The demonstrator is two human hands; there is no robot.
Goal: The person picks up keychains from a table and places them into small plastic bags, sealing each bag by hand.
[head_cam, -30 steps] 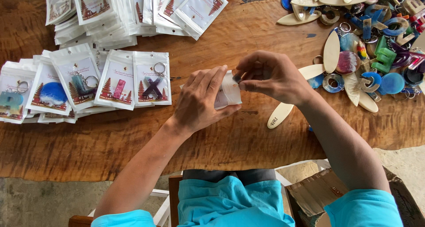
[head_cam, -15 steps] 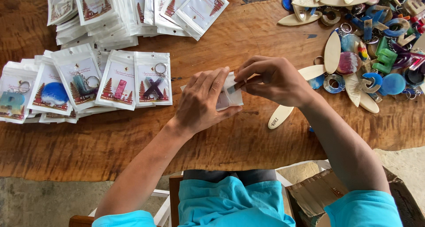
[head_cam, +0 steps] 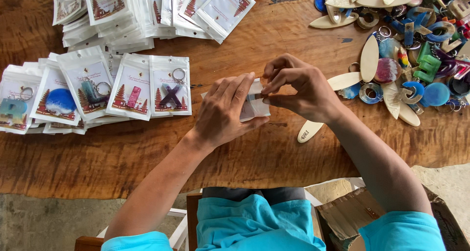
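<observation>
A good share of the packing looked done: rows of filled pouches (head_cam: pixel 132 92) lay on the left of the wooden table (head_cam: pixel 274 40), each showing a letter keychain behind its clear window, and more flat packets (head_cam: pixel 147 11) were stacked at the far edge. Much seemed left, though, judging by the loose heap of resin letter keychains (head_cam: pixel 421 60) and pale surfboard-shaped tags (head_cam: pixel 369 57) on the right (one tag (head_cam: pixel 309 131) lay apart, just beside the right wrist). Over the middle of the table both hands closed on a small clear pouch (head_cam: pixel 254 106). The left hand (head_cam: pixel 223 114) cradled it from beneath, fingers laid flat across its face. The right hand (head_cam: pixel 298 87) pinched narrowly at the pouch's top edge with thumb and forefinger; whether anything was already inside could not be told.
</observation>
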